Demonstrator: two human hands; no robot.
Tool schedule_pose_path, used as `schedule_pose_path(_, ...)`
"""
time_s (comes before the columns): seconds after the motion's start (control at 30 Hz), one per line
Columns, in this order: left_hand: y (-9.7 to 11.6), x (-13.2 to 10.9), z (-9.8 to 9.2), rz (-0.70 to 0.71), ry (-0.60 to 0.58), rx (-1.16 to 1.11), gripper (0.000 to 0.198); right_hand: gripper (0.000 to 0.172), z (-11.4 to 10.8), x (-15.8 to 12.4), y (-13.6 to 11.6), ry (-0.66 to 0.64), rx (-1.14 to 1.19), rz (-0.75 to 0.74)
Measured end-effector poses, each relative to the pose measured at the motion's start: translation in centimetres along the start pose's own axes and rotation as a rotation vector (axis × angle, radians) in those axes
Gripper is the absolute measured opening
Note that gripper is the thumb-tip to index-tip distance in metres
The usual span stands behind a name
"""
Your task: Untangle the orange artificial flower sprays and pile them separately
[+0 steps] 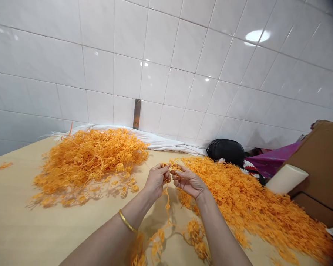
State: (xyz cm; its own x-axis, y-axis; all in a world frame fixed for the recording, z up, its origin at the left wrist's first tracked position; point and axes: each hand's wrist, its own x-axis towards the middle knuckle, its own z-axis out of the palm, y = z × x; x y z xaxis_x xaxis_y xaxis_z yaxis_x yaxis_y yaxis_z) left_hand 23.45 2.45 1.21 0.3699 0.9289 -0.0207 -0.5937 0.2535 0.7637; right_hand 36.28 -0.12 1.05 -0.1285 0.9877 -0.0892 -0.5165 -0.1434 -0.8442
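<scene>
My left hand [157,180], with a gold bangle on its wrist, is closed in a pinch on a thin orange plastic strand [167,199]. Close beside it, my right hand [188,180] pinches an orange piece [175,167] at the fingertips, the two hands nearly touching. From between them the strand hangs down to orange flower-like pieces [195,232] near the table's front edge. A heap of orange stemmed pieces [91,159] lies to the left of my hands. Another, wider heap of small orange pieces [246,195] spreads out to the right.
Behind the heaps, white cloth [166,143] runs along the tiled wall. A black pouch [226,150], purple material [274,159], a cream cylinder [287,179] and a cardboard box [319,166] stand at the right. One loose orange piece [5,166] lies far left on the table [13,214].
</scene>
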Motion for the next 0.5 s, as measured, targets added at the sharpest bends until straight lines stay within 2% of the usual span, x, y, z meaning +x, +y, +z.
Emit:
schedule_pose_path(0.17,0.0,-0.3,0.2,0.009,0.04,0.119,0.016,0.027,0.5,0.3,0.5,0.019,-0.011,-0.024)
schedule_pose_path(0.33,-0.3,-0.2,0.0,-0.092,0.042,0.109,0.019,0.02,0.5,0.7,0.9,0.063,0.002,-0.092)
schedule_pose_path(0.5,-0.4,-0.3,-0.1,-0.143,0.078,0.14,0.016,0.019,0.8,1.3,1.3,0.195,0.017,-0.127)
